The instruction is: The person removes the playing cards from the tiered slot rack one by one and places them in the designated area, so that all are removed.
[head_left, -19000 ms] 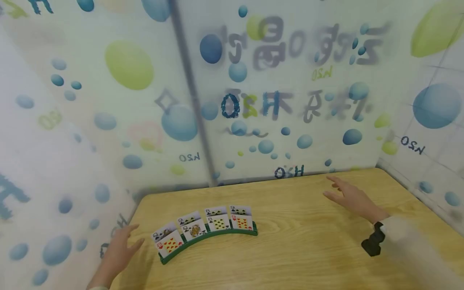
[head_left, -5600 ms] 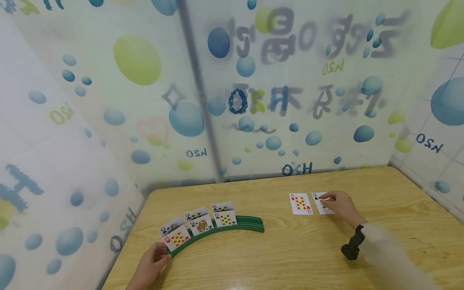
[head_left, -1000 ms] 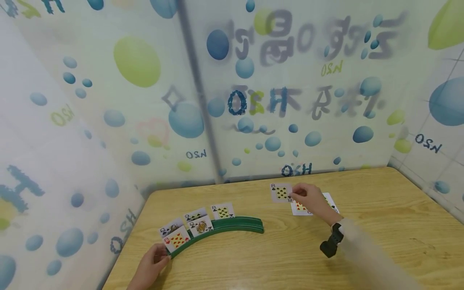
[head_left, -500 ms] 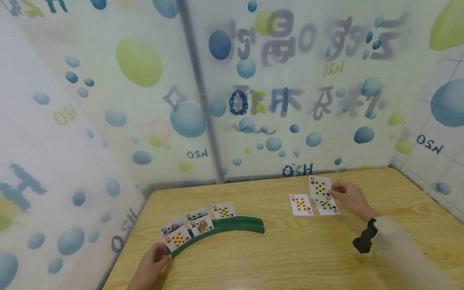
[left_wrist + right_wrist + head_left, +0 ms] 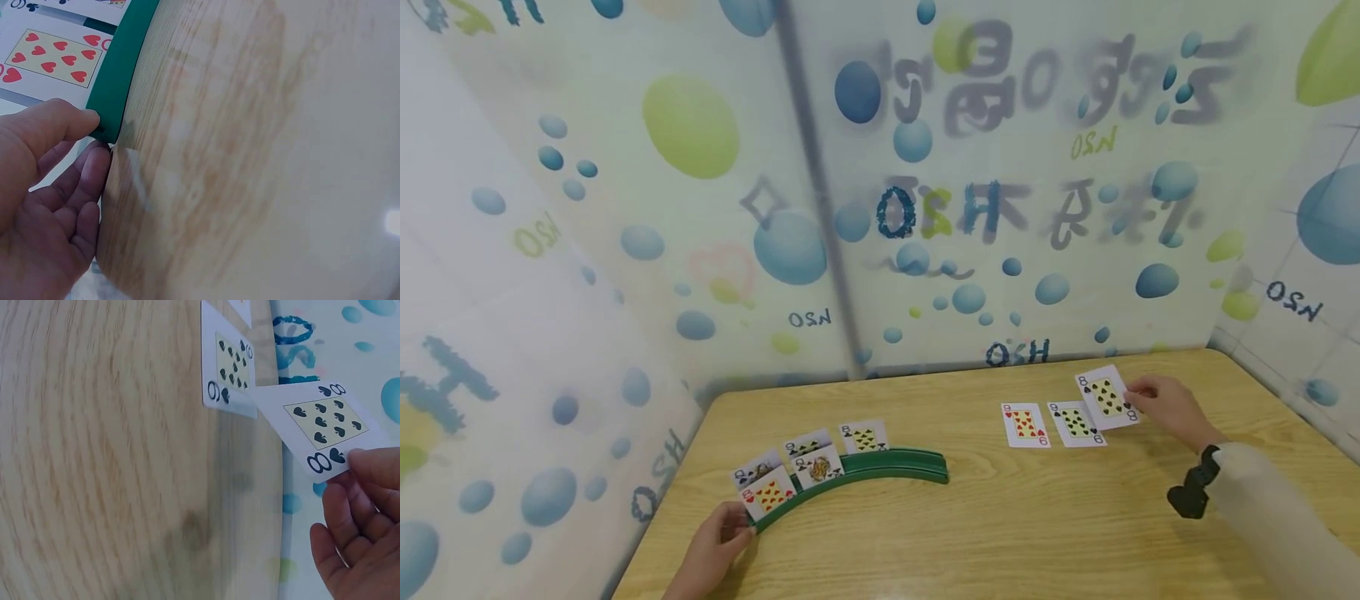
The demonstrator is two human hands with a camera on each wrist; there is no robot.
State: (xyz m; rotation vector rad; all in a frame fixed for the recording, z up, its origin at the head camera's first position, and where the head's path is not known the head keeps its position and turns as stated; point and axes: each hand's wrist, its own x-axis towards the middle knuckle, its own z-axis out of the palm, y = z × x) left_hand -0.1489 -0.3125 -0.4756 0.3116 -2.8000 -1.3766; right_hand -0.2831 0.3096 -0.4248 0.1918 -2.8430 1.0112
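While the left hand (image 5: 711,554) sits at lower left of the head view, thumb & fingers pinching the near end of the green curved card holder (image 5: 880,472), the holder arcs toward frame centre w/ cards standing in it: a red hearts card (image 5: 767,497) at its left end, face cards behind & beside it, an 8 of spades (image 5: 862,436) furthest right. Right of centre, flat on the wooden table (image 5: 1000,533), lie a 9 of hearts (image 5: 1024,424) & next to it a 9 of spades (image 5: 1077,423). At right, the right hand (image 5: 1168,407) pinches an 8 of spades card (image 5: 1107,397) by its corner, tilted, its edge overlapping the 9 of spades in the head view; can't tell if it touches the table. Black wrist device (image 5: 1191,493) sits at lower right.
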